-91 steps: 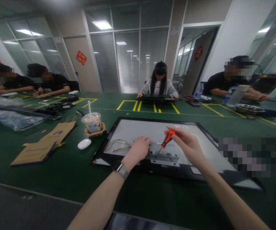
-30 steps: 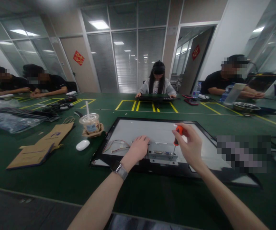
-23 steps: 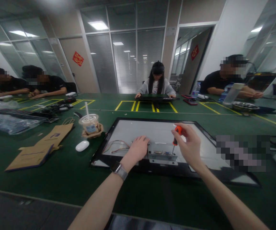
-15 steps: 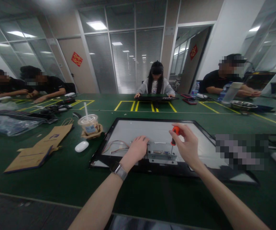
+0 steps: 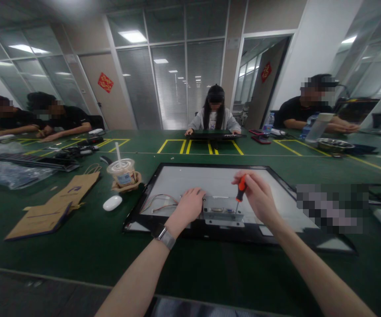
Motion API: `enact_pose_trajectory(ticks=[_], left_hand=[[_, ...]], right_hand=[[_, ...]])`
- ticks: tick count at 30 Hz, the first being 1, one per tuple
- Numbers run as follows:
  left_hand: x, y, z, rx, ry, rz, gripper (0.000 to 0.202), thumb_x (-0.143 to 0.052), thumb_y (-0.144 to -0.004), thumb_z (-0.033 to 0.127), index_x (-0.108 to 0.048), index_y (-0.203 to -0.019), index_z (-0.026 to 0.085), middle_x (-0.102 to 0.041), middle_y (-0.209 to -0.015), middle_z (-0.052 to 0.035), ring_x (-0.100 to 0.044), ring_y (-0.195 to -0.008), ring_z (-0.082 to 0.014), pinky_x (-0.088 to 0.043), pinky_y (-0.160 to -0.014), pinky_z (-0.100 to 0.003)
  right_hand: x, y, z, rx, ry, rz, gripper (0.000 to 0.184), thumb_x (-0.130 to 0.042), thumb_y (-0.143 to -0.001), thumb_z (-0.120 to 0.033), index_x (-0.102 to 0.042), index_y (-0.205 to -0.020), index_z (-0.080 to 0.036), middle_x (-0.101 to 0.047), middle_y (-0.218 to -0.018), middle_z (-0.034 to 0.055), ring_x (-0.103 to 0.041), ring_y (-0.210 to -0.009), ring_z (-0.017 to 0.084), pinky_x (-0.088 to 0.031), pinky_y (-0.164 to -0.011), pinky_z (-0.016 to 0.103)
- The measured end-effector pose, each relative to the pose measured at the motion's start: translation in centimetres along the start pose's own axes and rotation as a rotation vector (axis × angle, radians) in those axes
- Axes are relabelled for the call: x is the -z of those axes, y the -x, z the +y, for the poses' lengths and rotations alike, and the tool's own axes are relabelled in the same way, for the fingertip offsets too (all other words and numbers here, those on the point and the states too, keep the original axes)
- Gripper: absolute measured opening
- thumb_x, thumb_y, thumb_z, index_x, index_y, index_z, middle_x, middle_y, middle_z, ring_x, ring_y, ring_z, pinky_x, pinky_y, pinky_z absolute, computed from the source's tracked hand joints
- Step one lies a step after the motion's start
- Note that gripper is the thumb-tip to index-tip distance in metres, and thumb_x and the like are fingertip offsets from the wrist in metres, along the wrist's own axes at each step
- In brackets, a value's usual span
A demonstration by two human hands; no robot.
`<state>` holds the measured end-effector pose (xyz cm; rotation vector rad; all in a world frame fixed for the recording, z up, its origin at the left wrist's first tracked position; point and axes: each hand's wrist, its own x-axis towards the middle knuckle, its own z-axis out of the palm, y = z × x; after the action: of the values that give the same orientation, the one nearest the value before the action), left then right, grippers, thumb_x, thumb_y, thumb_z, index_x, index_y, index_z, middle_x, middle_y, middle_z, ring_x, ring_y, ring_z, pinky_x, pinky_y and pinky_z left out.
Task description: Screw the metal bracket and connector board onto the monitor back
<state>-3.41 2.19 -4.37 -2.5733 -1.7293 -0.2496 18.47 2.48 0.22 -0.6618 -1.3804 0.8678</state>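
Observation:
My right hand (image 5: 259, 193) is closed around the handle of an orange and black screwdriver (image 5: 241, 188). The shaft points down, its tip at the right part of a grey metal bracket (image 5: 223, 216) with connector ports along it. This bracket sits on the back of a flat display panel (image 5: 180, 178), which has a white middle and a black frame. At the bracket's left end my left hand (image 5: 192, 203) lies with fingers stretched out over the panel. Thin wires (image 5: 160, 199) run across the panel left of that hand.
Left of the panel are an iced drink cup (image 5: 122, 171) in a cardboard holder, a white computer mouse (image 5: 112, 203) and a brown paper bag (image 5: 53, 202). Bubble wrap (image 5: 15, 169) lies farther left. Across the green table (image 5: 190, 273) a person (image 5: 214, 114) holds a dark panel; other people sit at both sides.
My right hand has turned a little around the screwdriver handle, and its fingers have shifted. The screwdriver tip stays at the bracket. My left hand has hardly moved.

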Motion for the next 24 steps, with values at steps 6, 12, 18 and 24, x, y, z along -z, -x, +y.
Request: enact_pose_trajectory(ticks=[6, 12, 18, 24], left_hand=[[0.04, 0.06, 0.05, 0.004, -0.005, -0.009, 0.04, -0.037, -0.098, 0.009, -0.058, -0.132, 0.015, -0.057, -0.141, -0.0134, -0.056, -0.125, -0.0248, -0.043, -0.108, -0.038], [0.16, 0.06, 0.0, -0.007, -0.012, -0.005, 0.041, -0.038, -0.097, 0.009, -0.057, -0.133, 0.015, -0.056, -0.14, -0.0142, -0.056, -0.124, -0.0242, -0.042, -0.109, -0.038], [-0.33, -0.03, -0.23, -0.004, -0.018, 0.003, 0.041, -0.038, -0.097, 0.009, -0.056, -0.133, 0.016, -0.056, -0.14, -0.0144, -0.056, -0.124, -0.0245, -0.043, -0.107, -0.039], [-0.44, -0.11, -0.23, -0.005, -0.004, 0.004, 0.039, -0.037, -0.099, 0.011, -0.057, -0.132, 0.017, -0.057, -0.139, -0.0127, -0.056, -0.124, -0.0246, -0.044, -0.106, -0.039]], right_hand=[[-0.03, -0.25, -0.48, -0.043, -0.047, -0.013, 0.026, -0.062, -0.091, -0.048, -0.07, -0.092, -0.024, -0.065, -0.072, 0.0021, -0.064, -0.07, 0.02, -0.053, -0.061, 0.033], [-0.02, -0.21, -0.66, -0.022, -0.03, -0.054, 0.026, -0.059, -0.094, -0.048, -0.068, -0.092, -0.023, -0.068, -0.079, 0.0035, -0.066, -0.074, 0.02, -0.054, -0.063, 0.033], [0.34, -0.19, -0.75, -0.013, 0.063, -0.039, 0.022, -0.068, -0.088, -0.044, -0.074, -0.09, -0.022, -0.07, -0.079, 0.0039, -0.066, -0.075, 0.021, -0.055, -0.063, 0.035], [0.25, -0.11, -0.77, 0.043, 0.133, -0.013, 0.011, -0.077, -0.079, -0.033, -0.072, -0.078, -0.023, -0.065, -0.077, 0.001, -0.058, -0.068, 0.017, -0.051, -0.062, 0.032]])
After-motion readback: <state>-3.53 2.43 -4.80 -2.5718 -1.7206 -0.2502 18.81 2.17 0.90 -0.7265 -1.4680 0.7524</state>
